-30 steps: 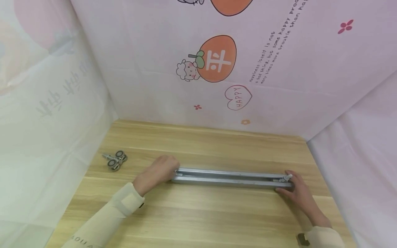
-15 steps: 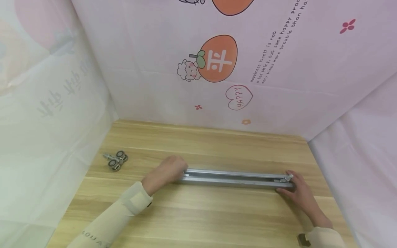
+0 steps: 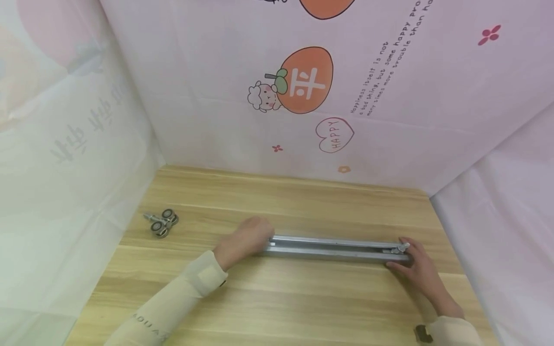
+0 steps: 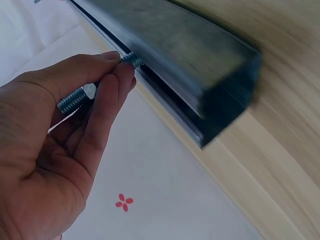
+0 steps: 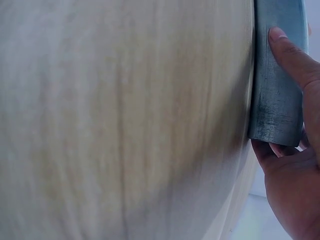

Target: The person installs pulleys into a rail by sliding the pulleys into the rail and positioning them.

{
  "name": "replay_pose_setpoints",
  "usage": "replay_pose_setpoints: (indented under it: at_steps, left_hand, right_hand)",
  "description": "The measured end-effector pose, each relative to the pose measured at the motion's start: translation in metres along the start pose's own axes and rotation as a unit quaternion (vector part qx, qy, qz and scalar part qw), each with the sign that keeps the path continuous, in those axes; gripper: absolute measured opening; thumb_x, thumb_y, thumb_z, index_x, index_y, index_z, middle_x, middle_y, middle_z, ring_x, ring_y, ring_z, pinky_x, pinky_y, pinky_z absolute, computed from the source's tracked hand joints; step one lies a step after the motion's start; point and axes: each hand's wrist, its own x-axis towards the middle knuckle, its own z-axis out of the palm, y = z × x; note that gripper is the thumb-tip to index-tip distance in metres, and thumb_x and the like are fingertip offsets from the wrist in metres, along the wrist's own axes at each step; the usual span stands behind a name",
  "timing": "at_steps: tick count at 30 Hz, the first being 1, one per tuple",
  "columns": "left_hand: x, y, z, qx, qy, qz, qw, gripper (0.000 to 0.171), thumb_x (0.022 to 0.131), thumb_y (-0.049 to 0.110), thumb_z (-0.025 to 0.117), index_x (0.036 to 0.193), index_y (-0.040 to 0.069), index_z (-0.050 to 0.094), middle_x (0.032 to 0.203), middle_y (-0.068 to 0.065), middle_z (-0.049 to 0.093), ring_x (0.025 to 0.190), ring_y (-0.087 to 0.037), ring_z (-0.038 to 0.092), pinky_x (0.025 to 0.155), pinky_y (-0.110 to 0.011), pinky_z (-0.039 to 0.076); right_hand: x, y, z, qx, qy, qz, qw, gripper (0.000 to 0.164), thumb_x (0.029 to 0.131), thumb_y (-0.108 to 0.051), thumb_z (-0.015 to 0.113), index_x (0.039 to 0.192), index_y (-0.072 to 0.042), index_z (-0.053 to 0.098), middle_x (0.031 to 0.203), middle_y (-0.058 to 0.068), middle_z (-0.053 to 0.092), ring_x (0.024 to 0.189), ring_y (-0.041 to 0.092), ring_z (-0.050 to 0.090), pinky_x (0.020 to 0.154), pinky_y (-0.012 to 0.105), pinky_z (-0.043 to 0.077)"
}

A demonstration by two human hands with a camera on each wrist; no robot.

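Observation:
A grey metal channel rail (image 3: pixel 333 255) lies on the wooden tabletop with its slot facing up. My left hand (image 3: pixel 246 239) is at its left part, and in the left wrist view it pinches a threaded bolt (image 4: pixel 74 101) between thumb and fingers. The bolt sticks out of the slot, a little in from the open end; whatever it joins inside the rail is hidden. At the other end, my right hand (image 3: pixel 421 271) grips the rail with thumb and fingers on opposite sides. Beside it, another bolt (image 3: pixel 403 247) pokes up from the slot.
A loose roller trolley (image 3: pixel 161 223) with several small wheels and a bolt lies at the left of the tabletop (image 3: pixel 277 298). Printed cloth walls (image 3: pixel 216 120) enclose the table at the back and both sides.
My left hand has moved right along the rail with the pinched bolt. The right hand and the rail have stayed in place.

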Motion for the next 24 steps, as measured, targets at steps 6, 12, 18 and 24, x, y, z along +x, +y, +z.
replay_pose_setpoints:
  at_steps: [6, 12, 18, 24]
  left_hand:
    - [0.009, 0.012, 0.005, 0.032, 0.018, 0.022, 0.9991, 0.027, 0.076, -0.003, 0.059, 0.059, 0.017, 0.051, 0.057, 0.006, 0.046, 0.054, -0.011, 0.042, 0.049, -0.027, 0.043]
    - [0.015, 0.025, 0.008, 0.056, 0.031, 0.021, 0.9977, 0.024, 0.078, -0.002, 0.059, 0.062, 0.016, 0.055, 0.059, 0.005, 0.051, 0.054, -0.011, 0.045, 0.049, -0.025, 0.044]
    - [0.022, 0.036, 0.009, 0.078, 0.017, 0.021, 0.9966, 0.015, 0.08, 0.003, 0.063, 0.069, 0.014, 0.064, 0.065, 0.003, 0.058, 0.057, -0.011, 0.048, 0.052, -0.022, 0.046]
    - [0.028, 0.043, 0.012, 0.071, 0.025, 0.027, 0.9968, 0.012, 0.082, 0.004, 0.063, 0.075, 0.013, 0.068, 0.065, 0.003, 0.058, 0.057, -0.009, 0.048, 0.052, -0.017, 0.045]
  right_hand:
    - [0.0, 0.001, 0.001, -0.001, 0.004, -0.001, 1.0, 0.088, 0.065, -0.025, 0.087, 0.136, 0.01, 0.048, 0.136, 0.035, 0.045, 0.118, 0.058, 0.043, 0.095, 0.074, 0.034]
    - [0.0, 0.0, 0.0, -0.002, 0.004, 0.003, 1.0, 0.088, 0.065, -0.025, 0.087, 0.136, 0.009, 0.048, 0.137, 0.035, 0.044, 0.118, 0.057, 0.043, 0.095, 0.073, 0.033]
    - [0.0, 0.0, 0.0, 0.001, 0.006, -0.001, 1.0, 0.087, 0.064, -0.023, 0.087, 0.135, 0.01, 0.049, 0.135, 0.035, 0.045, 0.117, 0.057, 0.043, 0.095, 0.073, 0.034]
    - [0.0, 0.002, 0.002, -0.002, 0.016, -0.009, 1.0, 0.088, 0.062, -0.021, 0.088, 0.135, 0.01, 0.049, 0.133, 0.035, 0.047, 0.115, 0.057, 0.045, 0.094, 0.073, 0.035]
